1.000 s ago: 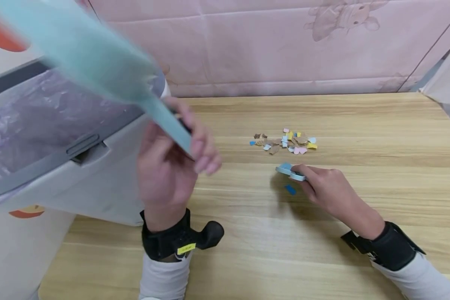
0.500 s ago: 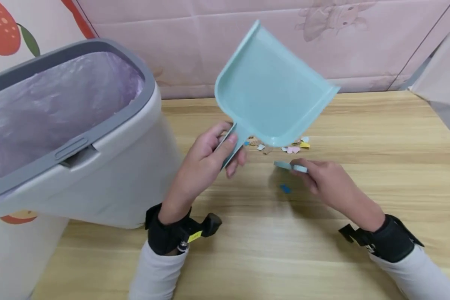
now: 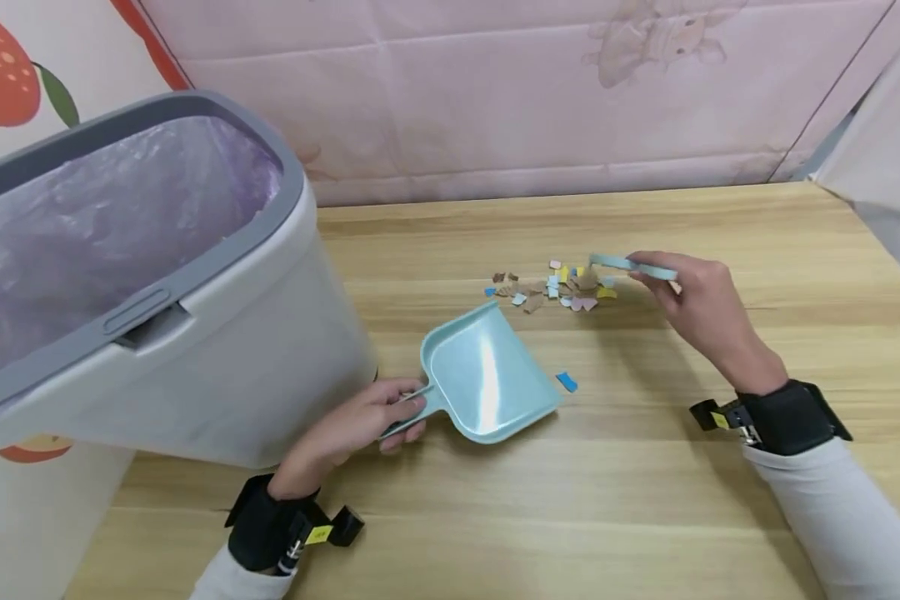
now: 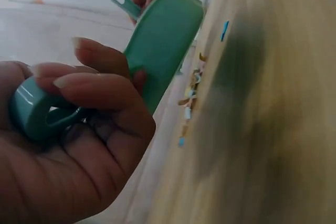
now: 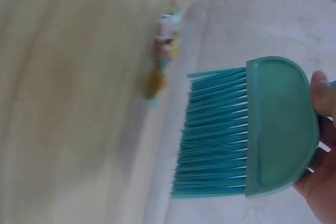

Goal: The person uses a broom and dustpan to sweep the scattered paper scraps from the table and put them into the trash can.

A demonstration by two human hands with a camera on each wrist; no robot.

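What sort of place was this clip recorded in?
Probably a staged indoor tabletop rather than a working room: a wooden table, a lined waste bin standing on it, and a pink cartoon-printed cloth backdrop behind.

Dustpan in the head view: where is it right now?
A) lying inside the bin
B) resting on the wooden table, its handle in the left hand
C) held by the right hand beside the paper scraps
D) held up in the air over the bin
B: the dustpan lies flat on the table, and the left hand grips its handle.
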